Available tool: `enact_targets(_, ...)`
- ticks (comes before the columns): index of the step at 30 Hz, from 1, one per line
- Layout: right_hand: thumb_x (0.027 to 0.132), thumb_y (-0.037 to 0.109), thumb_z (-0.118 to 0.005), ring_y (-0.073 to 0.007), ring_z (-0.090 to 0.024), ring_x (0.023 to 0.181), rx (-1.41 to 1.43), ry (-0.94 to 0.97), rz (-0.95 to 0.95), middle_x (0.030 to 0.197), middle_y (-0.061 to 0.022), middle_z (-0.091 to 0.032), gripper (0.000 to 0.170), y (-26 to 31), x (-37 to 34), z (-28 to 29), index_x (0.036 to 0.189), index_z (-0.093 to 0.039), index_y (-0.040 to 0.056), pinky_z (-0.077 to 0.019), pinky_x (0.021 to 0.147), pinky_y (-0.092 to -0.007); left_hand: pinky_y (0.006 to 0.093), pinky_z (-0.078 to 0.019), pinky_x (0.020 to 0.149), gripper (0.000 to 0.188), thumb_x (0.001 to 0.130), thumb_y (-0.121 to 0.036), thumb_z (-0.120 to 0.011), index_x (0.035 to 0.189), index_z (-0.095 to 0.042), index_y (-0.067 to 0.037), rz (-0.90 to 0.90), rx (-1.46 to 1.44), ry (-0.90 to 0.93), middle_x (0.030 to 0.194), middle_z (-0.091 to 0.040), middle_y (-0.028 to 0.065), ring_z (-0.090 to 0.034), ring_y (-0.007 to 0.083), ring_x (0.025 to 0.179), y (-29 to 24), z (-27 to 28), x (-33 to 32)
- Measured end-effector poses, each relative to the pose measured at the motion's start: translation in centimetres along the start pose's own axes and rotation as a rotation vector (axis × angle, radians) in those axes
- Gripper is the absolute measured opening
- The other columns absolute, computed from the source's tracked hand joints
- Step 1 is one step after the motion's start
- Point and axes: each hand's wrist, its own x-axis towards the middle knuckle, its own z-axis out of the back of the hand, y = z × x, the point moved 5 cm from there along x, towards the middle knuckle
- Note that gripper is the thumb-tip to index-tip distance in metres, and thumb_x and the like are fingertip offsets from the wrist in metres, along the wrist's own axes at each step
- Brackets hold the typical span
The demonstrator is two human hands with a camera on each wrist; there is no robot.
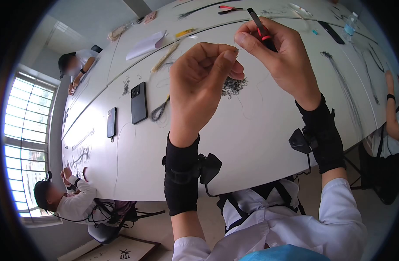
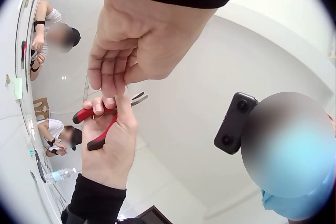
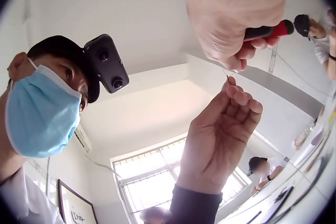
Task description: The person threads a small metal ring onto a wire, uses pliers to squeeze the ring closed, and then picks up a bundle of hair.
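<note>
Raised above the white table, my left hand (image 1: pixel 199 87) pinches a thin wire piece between thumb and forefinger; its tip (image 3: pixel 228 79) shows in the right wrist view. Close beside it, my right hand (image 1: pixel 286 61) holds red-and-black pliers (image 1: pixel 265 33) in curled fingers. In the left wrist view the pliers' handles (image 2: pixel 108 134) lie across the right palm, with the metal jaws sticking out past the fingers. The two hands' fingertips nearly meet. Below them on the table is a pile of small dark wire pieces (image 1: pixel 235 87), partly hidden by the left hand.
Two phones (image 1: pixel 139 102) (image 1: pixel 112 123) and a wire loop (image 1: pixel 157 112) lie left on the table (image 1: pixel 251 148). Behind are paper (image 1: pixel 146 45), another pair of pliers (image 1: pixel 230 8) and a yellow item (image 1: pixel 184 32). Long wires (image 1: pixel 341 82) and a bottle (image 1: pixel 350 26) are right. Other people sit around.
</note>
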Motion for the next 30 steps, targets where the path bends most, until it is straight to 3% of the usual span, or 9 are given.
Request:
enact_targets(6, 0.095, 0.027, -0.07, -0.0061, -0.055, 0.073, 0.006, 0.037, -0.065, 0.077, 0.0019, -0.062, 0.023, 0.3, 0.0, 0.0, 0.097, -0.07, 0.0035, -0.0451, 0.071, -0.0212, 0.0273, -0.0577, 0.073, 0.014, 0.097, -0.005, -0.065, 0.097, -0.063, 0.009, -0.007, -0.009, 0.0, 0.081, -0.07, 0.0118, -0.07, 0.0158, 0.075, -0.1, 0.2, 0.0)
enact_targets(9, 0.095, 0.028, -0.069, -0.0113, -0.055, 0.062, -0.043, -0.013, 0.013, 0.067, -0.0028, -0.06, 0.024, -0.6, -0.1, -0.2, 0.094, -0.07, 0.0038, -0.0441, 0.061, -0.0249, 0.0271, -0.0576, 0.073, 0.013, 0.097, -0.004, -0.066, 0.095, -0.062, 0.008, -0.027, -0.002, -0.008, 0.081, -0.07, 0.0117, -0.07, 0.0155, 0.074, 0.0, 0.3, 0.0)
enact_targets(12, 0.095, 0.028, -0.069, -0.0108, -0.053, 0.062, 0.019, -0.018, 0.031, 0.066, -0.0027, -0.058, 0.025, -1.0, -0.3, -0.8, 0.093, -0.068, 0.003, -0.0434, 0.061, -0.0266, 0.0264, -0.0573, 0.073, 0.013, 0.097, -0.005, -0.066, 0.094, -0.061, 0.007, -0.067, 0.029, -0.037, 0.081, -0.07, 0.0113, -0.069, 0.0143, 0.074, -0.2, 0.1, 0.0)
enact_targets(17, 0.094, 0.022, -0.069, -0.0114, -0.051, 0.058, -0.018, 0.049, 0.023, 0.063, -0.0045, -0.056, 0.022, 0.6, -0.9, -1.3, 0.09, -0.065, 0.0009, -0.0413, 0.056, -0.0286, 0.025, -0.0563, 0.072, 0.012, 0.098, -0.004, -0.064, 0.095, -0.06, 0.007, -0.244, 0.047, -0.123, 0.081, -0.069, 0.0098, -0.067, 0.0113, 0.073, -0.3, 0.3, 0.0)
enact_targets(24, 0.091, 0.012, -0.069, -0.0169, -0.055, 0.055, -0.073, 0.041, 0.165, 0.064, -0.0083, -0.059, 0.013, 2.0, -1.6, -1.6, 0.091, -0.063, 0.0001, -0.0438, 0.055, -0.0296, 0.0244, -0.0552, 0.072, 0.009, 0.098, -0.002, -0.064, 0.094, -0.061, 0.006, -0.297, 0.167, -0.191, 0.081, -0.069, 0.0092, -0.067, 0.011, 0.073, -0.5, 1.1, 0.0)
enact_targets(27, 0.095, 0.016, -0.068, -0.0101, -0.051, 0.066, -0.171, 0.102, 0.126, 0.074, -0.0021, -0.06, 0.015, 3.2, -1.8, -1.2, 0.097, -0.067, 0.0015, -0.0425, 0.065, -0.025, 0.025, -0.0551, 0.071, 0.006, 0.096, -0.001, -0.065, 0.094, -0.062, 0.004, -0.342, 0.266, -0.191, 0.08, -0.07, 0.0096, -0.069, 0.0121, 0.073, 0.1, 1.2, 0.1)
enact_targets(30, 0.096, 0.017, -0.067, -0.0102, -0.047, 0.064, -0.195, 0.054, 0.252, 0.072, -0.0018, -0.057, 0.015, 3.7, -1.7, -0.8, 0.096, -0.066, 0.0015, -0.0404, 0.062, -0.0257, 0.0259, -0.055, 0.069, 0.004, 0.093, 0.001, -0.067, 0.094, -0.063, 0.002, -0.374, 0.414, -0.141, 0.081, -0.071, 0.01, -0.071, 0.0142, 0.073, 0.2, 1.0, 0.2)
